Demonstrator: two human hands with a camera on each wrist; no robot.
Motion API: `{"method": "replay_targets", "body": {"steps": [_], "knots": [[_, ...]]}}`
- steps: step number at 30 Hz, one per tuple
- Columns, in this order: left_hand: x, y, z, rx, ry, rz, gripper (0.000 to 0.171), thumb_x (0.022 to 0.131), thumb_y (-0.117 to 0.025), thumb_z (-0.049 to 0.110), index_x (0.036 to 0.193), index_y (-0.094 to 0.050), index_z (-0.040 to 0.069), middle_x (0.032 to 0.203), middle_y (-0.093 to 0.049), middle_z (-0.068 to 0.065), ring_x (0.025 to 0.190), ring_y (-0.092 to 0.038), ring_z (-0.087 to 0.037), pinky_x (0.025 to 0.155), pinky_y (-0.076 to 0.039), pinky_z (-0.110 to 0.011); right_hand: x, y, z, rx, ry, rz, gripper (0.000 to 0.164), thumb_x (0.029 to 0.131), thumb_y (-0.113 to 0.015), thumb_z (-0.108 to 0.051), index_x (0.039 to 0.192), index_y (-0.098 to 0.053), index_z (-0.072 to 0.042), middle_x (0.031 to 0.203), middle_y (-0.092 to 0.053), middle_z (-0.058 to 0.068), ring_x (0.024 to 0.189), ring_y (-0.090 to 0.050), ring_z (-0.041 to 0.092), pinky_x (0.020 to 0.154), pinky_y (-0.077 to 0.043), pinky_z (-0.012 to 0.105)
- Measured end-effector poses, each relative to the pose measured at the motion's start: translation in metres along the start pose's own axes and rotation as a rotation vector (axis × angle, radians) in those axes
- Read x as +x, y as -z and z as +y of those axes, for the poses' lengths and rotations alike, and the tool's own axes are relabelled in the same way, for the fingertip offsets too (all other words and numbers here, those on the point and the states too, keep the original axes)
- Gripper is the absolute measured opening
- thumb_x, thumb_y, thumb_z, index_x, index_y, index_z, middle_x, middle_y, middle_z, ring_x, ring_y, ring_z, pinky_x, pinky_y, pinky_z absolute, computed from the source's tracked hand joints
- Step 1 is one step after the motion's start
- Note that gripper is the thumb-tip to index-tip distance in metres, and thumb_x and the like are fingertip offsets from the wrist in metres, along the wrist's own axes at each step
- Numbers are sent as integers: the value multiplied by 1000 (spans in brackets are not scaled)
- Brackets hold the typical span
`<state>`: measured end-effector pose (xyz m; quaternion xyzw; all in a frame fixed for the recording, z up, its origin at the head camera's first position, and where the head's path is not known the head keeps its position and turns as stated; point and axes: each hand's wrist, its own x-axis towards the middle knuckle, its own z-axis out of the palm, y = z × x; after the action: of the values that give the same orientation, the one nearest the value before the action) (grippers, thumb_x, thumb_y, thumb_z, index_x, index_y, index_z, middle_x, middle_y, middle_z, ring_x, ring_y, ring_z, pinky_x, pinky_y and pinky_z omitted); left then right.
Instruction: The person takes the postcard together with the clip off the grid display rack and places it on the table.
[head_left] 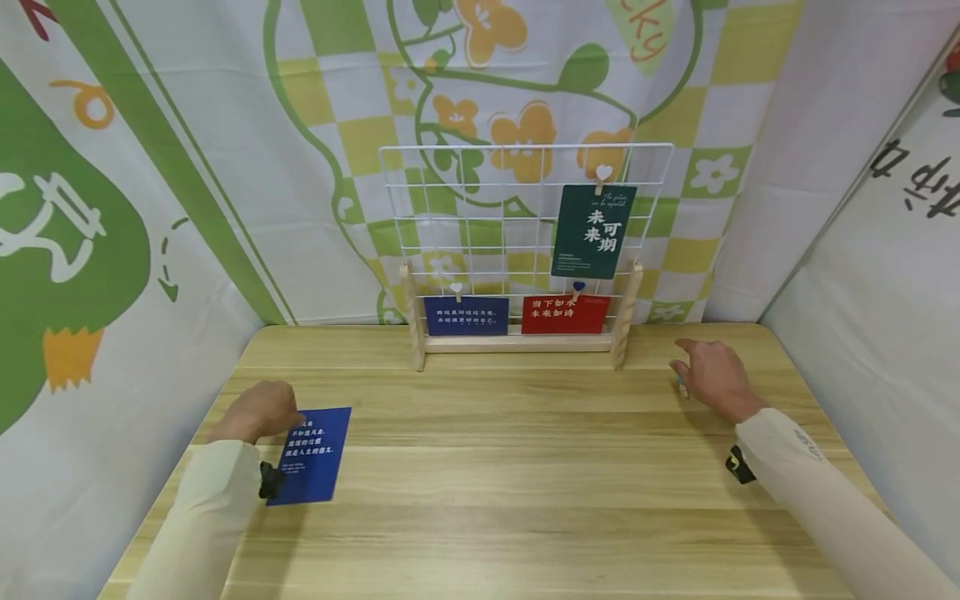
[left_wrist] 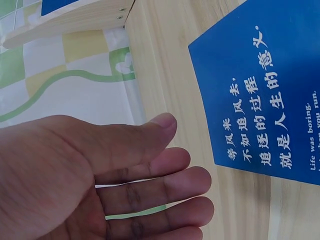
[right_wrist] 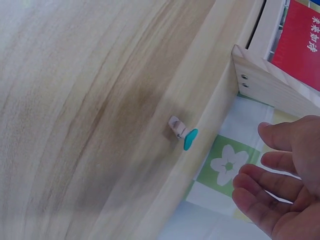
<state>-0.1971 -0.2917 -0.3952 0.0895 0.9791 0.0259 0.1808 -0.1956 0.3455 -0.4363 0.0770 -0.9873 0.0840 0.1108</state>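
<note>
Over the table's left side hovers my left hand (head_left: 258, 410), fingers loosely extended and nothing in them. Beside it a blue card (head_left: 315, 467) with white writing lies flat; in the left wrist view the card (left_wrist: 260, 100) is apart from the fingertips. On the right, my right hand (head_left: 716, 375) is held above the table with relaxed fingers and no object. Close to it lies a small wooden clothespin (head_left: 683, 388) with a teal ornament; the right wrist view shows this clothespin (right_wrist: 179, 129) on the wood, apart from the hand (right_wrist: 285, 185).
A white wire grid (head_left: 468, 200) on a wooden stand (head_left: 517, 343) rises at the table's back. Clothespins hold a green card (head_left: 592, 233), a smaller blue card (head_left: 467, 321) and a red card (head_left: 566, 321) on it. Printed curtains enclose the table (head_left: 517, 467).
</note>
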Motion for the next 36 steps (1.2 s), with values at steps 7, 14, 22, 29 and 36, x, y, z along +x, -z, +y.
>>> {"method": "replay_targets", "body": {"steps": [7, 14, 22, 29, 36], "knots": [[0, 2, 5, -21, 0, 6, 23, 82, -64, 25, 67, -62, 7, 63, -56, 0, 59, -48, -16, 54, -40, -31, 1, 5, -3, 8, 13, 29, 39, 84, -65, -19, 114, -59, 6, 88, -65, 30, 67, -63, 37, 63, -49, 51], [3, 4, 8, -34, -6, 27, 23, 81, -65, 25, 69, -63, 6, 64, -58, -2, 60, -50, -17, 57, -43, -34, 4, 9, -7, 11, 15, 24, 41, 84, -65, -21, 114, -59, 6, 69, -64, 22, 55, -59, 27, 61, -49, 49], [4, 8, 13, -45, -4, 65, 25, 79, -68, 27, 79, -65, 2, 76, -63, -9, 67, -54, -22, 61, -47, -38, 9, 15, -13, -9, 12, 24, 41, 84, -65, -23, 114, -60, 5, 59, -61, 14, 48, -52, 18, 54, -48, 45], [2, 14, 21, -44, -8, 86, 32, 80, -66, 26, 92, -65, -3, 89, -66, -19, 77, -60, -29, 70, -50, -45, 10, 20, -19, 12, -8, 17, 41, 85, -64, -23, 116, -60, 3, 51, -56, 8, 51, -55, 21, 55, -48, 46], [2, 14, 25, -33, -63, 129, 33, 80, -67, 25, 94, -66, -5, 92, -67, -22, 81, -62, -34, 71, -50, -47, 11, 25, -23, 23, -16, 10, 41, 85, -63, -23, 116, -59, 4, 66, -65, 16, 56, -59, 25, 55, -48, 46]]}}
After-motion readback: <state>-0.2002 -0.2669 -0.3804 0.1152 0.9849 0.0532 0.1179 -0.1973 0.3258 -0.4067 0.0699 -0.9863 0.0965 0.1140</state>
